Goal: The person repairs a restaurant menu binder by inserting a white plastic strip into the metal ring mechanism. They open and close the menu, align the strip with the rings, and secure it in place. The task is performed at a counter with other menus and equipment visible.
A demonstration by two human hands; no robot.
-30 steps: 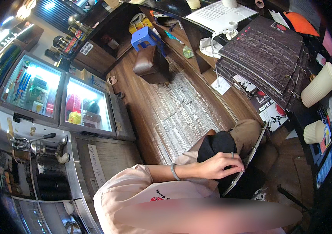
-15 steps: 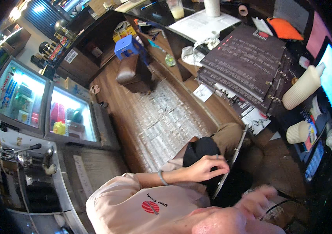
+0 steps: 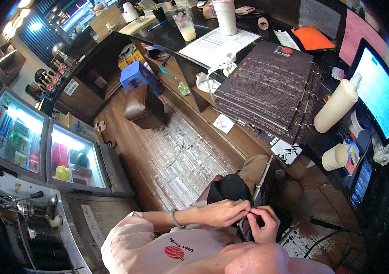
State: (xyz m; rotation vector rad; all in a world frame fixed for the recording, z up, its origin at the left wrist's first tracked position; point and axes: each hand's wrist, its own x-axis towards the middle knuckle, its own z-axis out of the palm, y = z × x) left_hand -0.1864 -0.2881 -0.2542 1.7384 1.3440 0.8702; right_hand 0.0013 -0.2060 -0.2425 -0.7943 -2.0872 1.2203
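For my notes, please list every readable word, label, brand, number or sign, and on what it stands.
Wording left uncopied; text stands on:
Dark binder: heading legible, lines too small.
Shirt: lettering beside red emblem, legible.
White strip: lettering, partly legible.
White sheet: too small.
Pink sheet, grey sheet: too small.
Monitor: too blurred.
Left fridge door: blurred.

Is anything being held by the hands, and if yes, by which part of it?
The left hand and right hand meet at the edge of a dark, flat object; whether they grip it or something small there cannot be told.
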